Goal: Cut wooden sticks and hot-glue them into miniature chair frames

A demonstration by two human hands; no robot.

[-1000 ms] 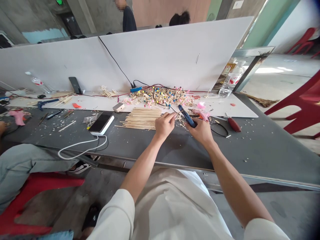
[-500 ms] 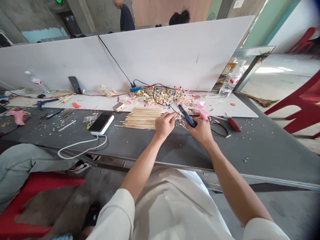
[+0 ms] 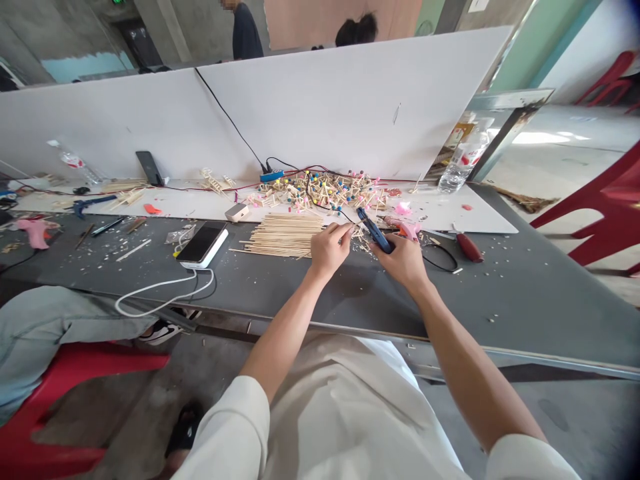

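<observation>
Both hands keep their places: the right hand (image 3: 403, 261) clasps blue pliers (image 3: 375, 232) over the tabletop (image 3: 240, 287); whether the left hand (image 3: 329, 248), beside the wooden sticks (image 3: 283, 235), pinches anything, I cannot tell. Behind the partition (image 3: 320, 113), a dark-shirted person (image 3: 247, 33) has shifted leftward.

Sticks (image 3: 280, 237) lie on the table (image 3: 250, 287), left of the left hand (image 3: 330, 249), before heaped pieces (image 3: 341, 193).

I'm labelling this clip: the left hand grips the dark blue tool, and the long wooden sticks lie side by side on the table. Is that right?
Not quite: the head view shows the right hand gripping the dark blue tool. The long wooden sticks do lie side by side.
</observation>
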